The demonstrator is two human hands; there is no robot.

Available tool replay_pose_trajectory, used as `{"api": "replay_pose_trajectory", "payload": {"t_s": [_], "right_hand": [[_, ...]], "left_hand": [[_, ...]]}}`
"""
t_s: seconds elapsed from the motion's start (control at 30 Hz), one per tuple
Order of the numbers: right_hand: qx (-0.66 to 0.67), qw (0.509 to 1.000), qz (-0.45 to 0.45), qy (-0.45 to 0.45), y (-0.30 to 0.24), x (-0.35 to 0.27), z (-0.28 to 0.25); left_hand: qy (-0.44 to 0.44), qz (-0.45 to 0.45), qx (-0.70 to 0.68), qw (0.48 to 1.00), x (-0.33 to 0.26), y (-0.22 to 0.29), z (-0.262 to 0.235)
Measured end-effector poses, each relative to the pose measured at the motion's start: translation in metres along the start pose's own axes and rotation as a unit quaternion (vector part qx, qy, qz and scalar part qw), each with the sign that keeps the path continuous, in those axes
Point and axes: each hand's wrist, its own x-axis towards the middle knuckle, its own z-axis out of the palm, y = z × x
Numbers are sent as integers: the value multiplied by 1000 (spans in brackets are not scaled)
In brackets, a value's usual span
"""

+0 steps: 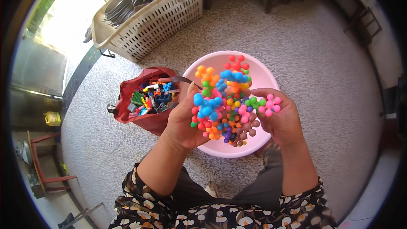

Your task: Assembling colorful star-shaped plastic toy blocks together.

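Note:
Above a pale pink basin (266, 74), my left hand (182, 121) is wrapped round the left side of a cluster of colourful knobbed connector pieces (207, 106). Blue, orange, red, green, purple and brown knobs stick out of it on all sides. Thumb and fingers of my right hand (285, 121) are closed on a pink connector piece (271, 105) at the cluster's right side. A green connector piece (254, 102) lies between that pink one and the rest; whether they are all joined cannot be made out. The cluster hides much of the basin's inside.
Left of the basin stands a red fabric bag (148, 121) full of mixed toy bricks (163, 97). A white slatted basket (165, 25) with metal pans (116, 6) is behind it. Wooden chairs (57, 180) stand at the left and the back. A yellow jug (52, 118) is far left.

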Motion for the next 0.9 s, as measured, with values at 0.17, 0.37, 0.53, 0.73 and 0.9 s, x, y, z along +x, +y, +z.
{"api": "replay_pose_trajectory", "payload": {"t_s": [0.17,0.37,0.53,0.73,0.9], "right_hand": [[-71,995,1,-76,-4,3,-9],[-95,987,-10,-128,-5,2,-13],[-93,988,13,-121,-10,1,-10],[27,987,10,-157,1,2,-11],[131,978,-3,-165,5,2,-12]], "left_hand": [[-41,-34,-117,992,-3,-5,-11],[-88,-56,-65,992,3,-9,-10],[-16,-117,-136,984,12,-11,0],[12,-142,-112,983,17,-9,2],[127,-77,-19,989,21,-6,14]]}}
